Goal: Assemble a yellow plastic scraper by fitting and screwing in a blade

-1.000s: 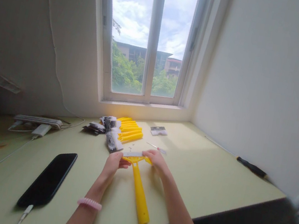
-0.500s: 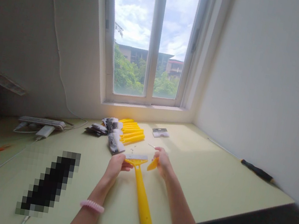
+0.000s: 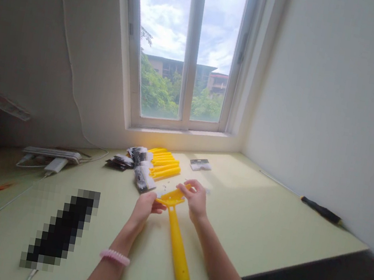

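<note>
Pale-grn tbl [image 3: 265, 229]: yel. hndls [image 3: 166, 170], blk/wht pkts [image 3: 144, 179], pwr strip [image 3: 49, 153].

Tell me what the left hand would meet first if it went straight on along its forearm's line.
Apart from the yellow scraper it holds, the left hand would probably meet the nearest black-and-white packet, though it might pass above, since height is hard to judge.

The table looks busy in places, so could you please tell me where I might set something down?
The widest bare patch of table lies between the right hand and the black-handled tool. A narrower one lies between the left hand and the pixelated dark shape. It is crowded beyond the left hand, where packets and yellow handles lie together.
</note>
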A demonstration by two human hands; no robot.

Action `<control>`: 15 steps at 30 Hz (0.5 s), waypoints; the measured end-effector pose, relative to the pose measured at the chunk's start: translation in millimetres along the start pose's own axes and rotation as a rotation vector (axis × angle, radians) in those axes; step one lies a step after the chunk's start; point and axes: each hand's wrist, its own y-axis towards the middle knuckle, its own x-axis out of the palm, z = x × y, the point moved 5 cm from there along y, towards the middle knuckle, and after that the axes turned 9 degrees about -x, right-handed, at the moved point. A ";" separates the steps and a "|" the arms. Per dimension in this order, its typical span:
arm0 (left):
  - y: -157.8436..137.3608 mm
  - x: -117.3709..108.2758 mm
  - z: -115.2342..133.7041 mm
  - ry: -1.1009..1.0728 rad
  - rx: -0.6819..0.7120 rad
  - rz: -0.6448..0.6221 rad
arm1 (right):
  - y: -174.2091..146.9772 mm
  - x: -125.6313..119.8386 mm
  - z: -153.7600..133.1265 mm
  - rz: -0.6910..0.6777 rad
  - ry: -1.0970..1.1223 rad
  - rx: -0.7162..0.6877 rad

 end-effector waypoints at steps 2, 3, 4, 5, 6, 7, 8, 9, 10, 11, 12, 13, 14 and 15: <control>-1.7 0.6 1.4 -0.004 -0.007 0.005 | -1.6 5.0 -0.4 -0.039 -0.014 -0.023; -2.4 0.9 2.1 -0.006 -0.010 0.011 | -2.3 6.7 -1.4 -0.050 -0.025 -0.038; -3.1 1.0 2.8 -0.007 -0.014 0.019 | -3.1 7.8 -3.1 -0.059 -0.038 -0.055; -3.7 1.1 3.4 -0.007 -0.016 0.027 | -3.8 8.5 -5.4 -0.068 -0.057 -0.074; -4.2 1.2 3.8 -0.007 -0.017 0.035 | -4.6 9.0 -8.5 -0.081 -0.087 -0.098; -4.8 1.2 4.1 -0.009 -0.017 0.042 | -5.3 9.0 -12.2 -0.096 -0.131 -0.128; -5.4 1.1 4.3 -0.012 -0.016 0.048 | -6.0 8.7 -16.3 -0.110 -0.193 -0.164; -6.0 1.0 4.4 -0.015 -0.015 0.052 | -6.6 7.9 -20.4 -0.123 -0.272 -0.201; -6.7 1.0 4.5 -0.019 -0.013 0.052 | -7.0 6.9 -24.1 -0.133 -0.360 -0.235; -7.3 1.1 4.6 -0.024 -0.010 0.048 | -7.0 5.6 -26.6 -0.143 -0.444 -0.258; -7.8 1.3 4.7 -0.029 -0.008 0.044 | -6.6 4.1 -27.6 -0.153 -0.512 -0.264; -8.3 1.4 4.7 -0.032 -0.009 0.042 | -5.8 2.4 -27.0 -0.161 -0.555 -0.251; -8.7 1.3 4.6 -0.036 -0.011 0.043 | -4.7 0.5 -25.2 -0.169 -0.568 -0.224; -9.0 1.1 4.6 -0.039 -0.013 0.048 | -3.4 -1.2 -22.4 -0.179 -0.556 -0.189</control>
